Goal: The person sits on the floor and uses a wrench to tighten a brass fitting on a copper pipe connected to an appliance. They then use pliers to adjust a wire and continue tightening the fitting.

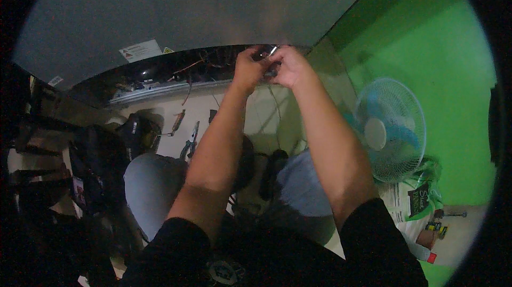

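Observation:
Both arms reach forward to the right part of a dark, low compartment [165,76] at the foot of a large grey panel. My left hand [249,68] has its fingers curled inward at the opening. Close beside it, my right hand [290,67] is closed with thumb and fingers together. A small shiny metal piece [273,50] shows between the two hands; its kind is too small and dark to tell. Thin copper-coloured tubing [189,67] and a black rounded housing [146,72] sit in the compartment to the left of my hands.
Pliers [190,140] and a tool with a brown handle [178,120] lie on the pale floor near my left knee. A dark bag [101,159] stands at left. To the right are a fan [392,129], a green wall [426,47] and a printed plastic bag [400,201].

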`<action>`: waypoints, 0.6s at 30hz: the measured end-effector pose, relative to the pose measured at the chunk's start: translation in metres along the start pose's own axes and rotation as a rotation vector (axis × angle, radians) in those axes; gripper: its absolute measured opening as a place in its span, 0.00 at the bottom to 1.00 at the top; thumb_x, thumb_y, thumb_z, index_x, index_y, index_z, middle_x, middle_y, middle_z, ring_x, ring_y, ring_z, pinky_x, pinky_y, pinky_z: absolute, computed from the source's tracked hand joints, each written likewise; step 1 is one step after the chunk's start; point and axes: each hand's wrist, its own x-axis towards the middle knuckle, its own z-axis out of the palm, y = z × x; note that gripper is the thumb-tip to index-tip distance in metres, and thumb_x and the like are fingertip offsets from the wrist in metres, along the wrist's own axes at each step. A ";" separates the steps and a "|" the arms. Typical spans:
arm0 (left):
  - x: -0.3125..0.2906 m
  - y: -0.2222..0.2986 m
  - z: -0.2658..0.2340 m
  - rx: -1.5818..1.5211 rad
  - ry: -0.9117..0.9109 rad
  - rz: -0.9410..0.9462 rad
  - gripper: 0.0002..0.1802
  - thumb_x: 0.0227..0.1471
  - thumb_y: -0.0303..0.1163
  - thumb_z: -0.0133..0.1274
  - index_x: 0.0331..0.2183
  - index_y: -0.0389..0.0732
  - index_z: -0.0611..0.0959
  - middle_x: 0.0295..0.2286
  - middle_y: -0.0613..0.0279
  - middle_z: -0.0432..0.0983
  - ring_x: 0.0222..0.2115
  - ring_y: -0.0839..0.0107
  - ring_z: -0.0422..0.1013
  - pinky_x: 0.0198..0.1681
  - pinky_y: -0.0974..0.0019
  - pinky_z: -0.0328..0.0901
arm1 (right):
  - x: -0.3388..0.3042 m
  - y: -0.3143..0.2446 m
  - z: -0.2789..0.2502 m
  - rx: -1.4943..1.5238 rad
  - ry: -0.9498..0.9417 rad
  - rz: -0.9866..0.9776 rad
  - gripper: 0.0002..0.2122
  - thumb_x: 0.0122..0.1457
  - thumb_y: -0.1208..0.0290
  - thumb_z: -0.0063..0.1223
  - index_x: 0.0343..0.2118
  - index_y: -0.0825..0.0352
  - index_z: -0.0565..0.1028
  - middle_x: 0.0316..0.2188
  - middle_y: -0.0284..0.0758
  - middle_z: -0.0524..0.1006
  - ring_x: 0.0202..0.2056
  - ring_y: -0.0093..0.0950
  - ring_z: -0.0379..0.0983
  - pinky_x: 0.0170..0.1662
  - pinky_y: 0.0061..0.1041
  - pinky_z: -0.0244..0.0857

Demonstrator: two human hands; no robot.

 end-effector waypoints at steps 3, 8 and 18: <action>0.001 -0.007 -0.003 0.087 0.015 0.066 0.15 0.50 0.22 0.61 0.43 0.35 0.84 0.37 0.60 0.81 0.35 0.70 0.76 0.38 0.67 0.70 | 0.001 0.006 0.008 0.037 0.213 -0.048 0.15 0.44 0.80 0.48 0.39 0.64 0.74 0.35 0.36 0.74 0.42 0.36 0.70 0.48 0.53 0.63; 0.005 -0.018 -0.009 0.167 -0.006 0.217 0.15 0.49 0.20 0.61 0.42 0.35 0.84 0.39 0.59 0.80 0.39 0.69 0.75 0.42 0.67 0.70 | -0.003 0.011 0.010 0.010 0.592 -0.109 0.13 0.52 0.70 0.54 0.42 0.62 0.74 0.37 0.36 0.74 0.45 0.32 0.70 0.50 0.48 0.58; 0.004 -0.017 -0.004 0.284 0.115 0.317 0.08 0.48 0.21 0.62 0.34 0.33 0.84 0.36 0.60 0.80 0.32 0.73 0.74 0.35 0.70 0.69 | 0.007 0.027 -0.005 -0.440 0.754 -0.331 0.11 0.57 0.70 0.61 0.38 0.68 0.71 0.28 0.38 0.78 0.20 0.29 0.74 0.23 0.30 0.69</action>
